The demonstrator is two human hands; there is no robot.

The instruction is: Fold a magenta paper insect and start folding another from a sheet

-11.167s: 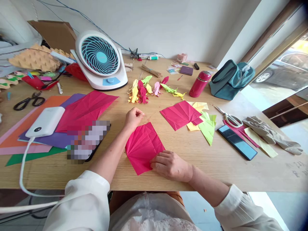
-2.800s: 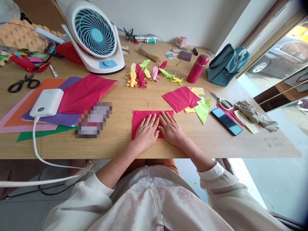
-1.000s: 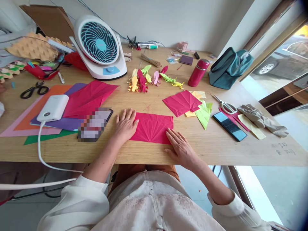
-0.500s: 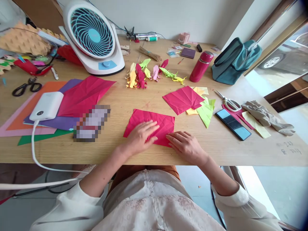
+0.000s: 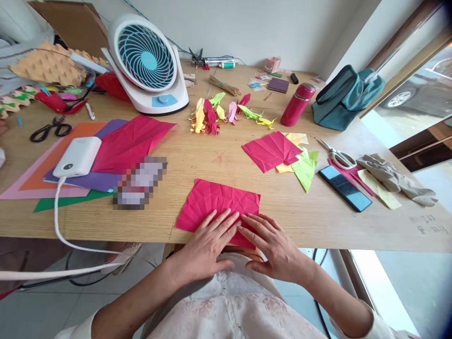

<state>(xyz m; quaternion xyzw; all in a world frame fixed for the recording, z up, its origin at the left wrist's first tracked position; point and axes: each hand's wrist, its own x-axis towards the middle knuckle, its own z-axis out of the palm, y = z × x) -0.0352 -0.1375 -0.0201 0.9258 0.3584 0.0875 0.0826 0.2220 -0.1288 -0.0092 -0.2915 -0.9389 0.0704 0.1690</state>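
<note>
A creased crimson paper sheet (image 5: 219, 200) lies at the near edge of the wooden table (image 5: 226, 155), its near part hanging over the edge. My left hand (image 5: 208, 242) rests flat on the sheet's near part with fingers spread. My right hand (image 5: 271, 245) lies flat beside it, fingertips on the same sheet. The two hands' fingertips nearly meet at the sheet's near middle. Neither hand grips anything.
Left of the sheet lie stacked coloured papers (image 5: 81, 160), a white power bank (image 5: 78, 156) with cable, and black scissors (image 5: 49, 131). A fan (image 5: 148, 61) stands behind. Folded paper figures (image 5: 226, 113), more paper squares (image 5: 278, 150), a red flask (image 5: 295, 104), scissors (image 5: 337, 155), a phone (image 5: 345, 187), a teal bag (image 5: 346, 96) lie right.
The folded crimson rectangle has been opened out and slid toward me, over the table edge. Both hands drew back with it and now lie flat together on its near part.
</note>
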